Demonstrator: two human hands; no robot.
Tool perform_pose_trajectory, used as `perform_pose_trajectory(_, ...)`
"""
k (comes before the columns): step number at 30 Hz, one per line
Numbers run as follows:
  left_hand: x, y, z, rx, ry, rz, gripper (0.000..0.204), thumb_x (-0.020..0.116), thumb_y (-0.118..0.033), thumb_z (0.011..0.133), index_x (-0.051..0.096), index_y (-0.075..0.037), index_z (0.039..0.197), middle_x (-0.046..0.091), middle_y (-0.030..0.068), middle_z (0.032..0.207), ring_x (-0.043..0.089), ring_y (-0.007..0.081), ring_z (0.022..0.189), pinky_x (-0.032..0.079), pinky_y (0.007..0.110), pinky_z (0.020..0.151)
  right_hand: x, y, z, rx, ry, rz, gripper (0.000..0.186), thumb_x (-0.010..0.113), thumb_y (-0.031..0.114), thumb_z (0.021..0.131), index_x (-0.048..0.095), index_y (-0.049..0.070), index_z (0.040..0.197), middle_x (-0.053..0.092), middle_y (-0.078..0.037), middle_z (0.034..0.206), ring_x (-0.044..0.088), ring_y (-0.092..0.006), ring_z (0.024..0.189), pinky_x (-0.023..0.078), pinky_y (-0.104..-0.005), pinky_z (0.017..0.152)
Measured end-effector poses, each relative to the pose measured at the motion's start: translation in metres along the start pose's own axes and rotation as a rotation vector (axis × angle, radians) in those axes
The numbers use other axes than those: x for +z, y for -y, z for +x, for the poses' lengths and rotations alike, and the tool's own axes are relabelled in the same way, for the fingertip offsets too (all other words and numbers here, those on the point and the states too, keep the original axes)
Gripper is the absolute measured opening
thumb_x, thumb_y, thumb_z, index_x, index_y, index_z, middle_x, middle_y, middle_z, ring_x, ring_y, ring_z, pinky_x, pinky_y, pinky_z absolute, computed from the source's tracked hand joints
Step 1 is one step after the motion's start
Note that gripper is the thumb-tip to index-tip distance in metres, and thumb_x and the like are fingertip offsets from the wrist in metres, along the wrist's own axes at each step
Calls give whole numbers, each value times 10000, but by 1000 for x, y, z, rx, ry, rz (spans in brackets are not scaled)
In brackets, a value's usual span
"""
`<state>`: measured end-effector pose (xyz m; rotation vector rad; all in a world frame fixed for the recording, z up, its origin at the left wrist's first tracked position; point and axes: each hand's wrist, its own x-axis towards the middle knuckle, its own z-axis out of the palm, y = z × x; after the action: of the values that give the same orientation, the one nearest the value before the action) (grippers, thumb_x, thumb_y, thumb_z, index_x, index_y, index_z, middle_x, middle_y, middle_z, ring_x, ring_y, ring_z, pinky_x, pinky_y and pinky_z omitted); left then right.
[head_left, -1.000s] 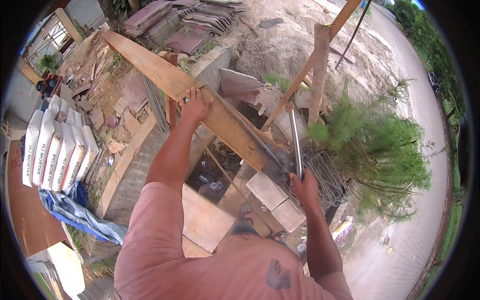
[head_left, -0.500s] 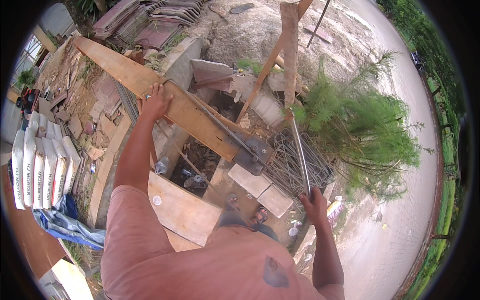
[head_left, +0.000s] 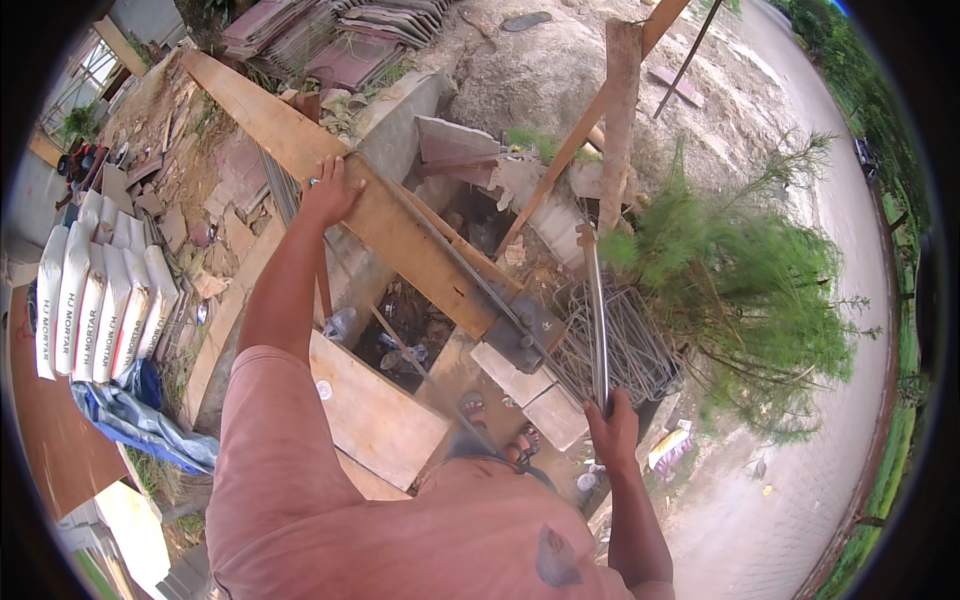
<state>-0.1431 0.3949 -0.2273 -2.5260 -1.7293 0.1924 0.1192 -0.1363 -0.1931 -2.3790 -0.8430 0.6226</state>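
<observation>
My left hand (head_left: 333, 192) lies over a long wooden plank (head_left: 415, 255), fingers stretched out on its face near the end of a thin steel rod (head_left: 440, 235). The rod runs along the plank and crosses a dark metal plate (head_left: 527, 338) at the near end. In my right hand (head_left: 613, 430) is the lower end of a shiny rebar bending bar (head_left: 597, 320), its fingers wrapped round it. The bar points away from me, its notched, rusty head (head_left: 586, 236) uppermost and apart from the rod. A heap of bent steel stirrups (head_left: 625, 345) lies beside the plate.
Two pale blocks (head_left: 530, 393) sit below the plate, near my feet. Under the plank is a pit (head_left: 405, 335) with litter. A wooden post (head_left: 618, 120) with a slanted brace stands ahead. A feathery green bush (head_left: 740, 290) is at right, white bags (head_left: 75, 300) at left.
The bending bar has swung to the left and now points more nearly straight ahead, with my right hand a little further left and lower. My left hand stays on the plank; the whole view has shifted.
</observation>
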Motion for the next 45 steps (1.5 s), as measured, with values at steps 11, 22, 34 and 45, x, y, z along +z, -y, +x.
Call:
perform_pose_trajectory(11,0,-16,-1,-108,13,53,803,214,-653,940,102,-114,1524,91,83,1592,87,284,1465,119,545,1152,-52,-77,12,-61,41,-227,203,643,192,823,542,23,872,596,-182,734,599,-381,691,449,-435,610)
perform_pose_trajectory(22,9,-15,-5,-121,-128,75,742,261,-603,960,156,-124,1517,179,82,1573,127,267,1459,132,529,1156,-128,-96,139,-690,-60,-718,118,617,60,640,506,98,655,530,-101,610,551,-325,566,430,-428,509)
perform_pose_trajectory(34,-27,-25,-20,-52,-72,-176,749,310,-553,965,199,-32,1492,203,188,1547,175,390,1426,138,487,1163,-148,-40,258,-1102,13,-860,158,639,69,645,482,86,649,510,-91,627,537,-314,594,433,-427,526)
perform_pose_trajectory(45,-32,-25,-23,-83,-42,-161,740,320,-535,966,189,-33,1494,196,205,1544,181,389,1425,123,484,1169,-127,-12,281,-1137,116,-818,280,712,170,763,474,79,647,493,-90,617,537,-316,618,429,-431,580)
